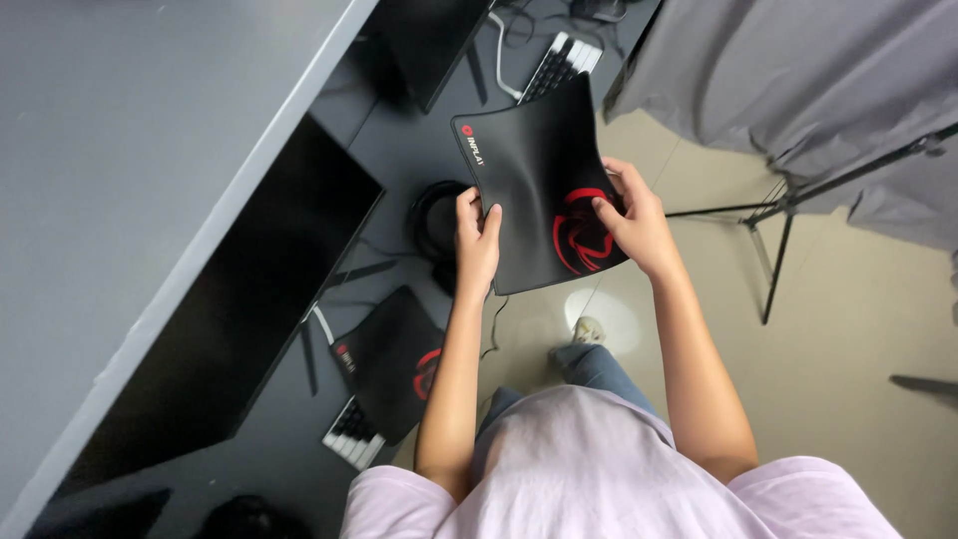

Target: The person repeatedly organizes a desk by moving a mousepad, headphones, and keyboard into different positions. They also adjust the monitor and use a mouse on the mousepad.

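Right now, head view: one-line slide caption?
Both hands, left hand and right hand, hold a black mouse pad above a dark desk.

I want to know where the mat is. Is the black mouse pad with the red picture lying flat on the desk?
No, both the left hand and right hand hold the mouse pad up above the desk.

This looks like a computer room or shared office. A long dark counter (399, 150) carries a row of flat black monitors (249, 299), white-keyed keyboards (351, 437) and black mouse pads with red emblems (391, 361), set out as repeated workstations. On the right, grey cloth (798, 70) hangs over a thin black stand (773, 260) on a pale floor (848, 329).
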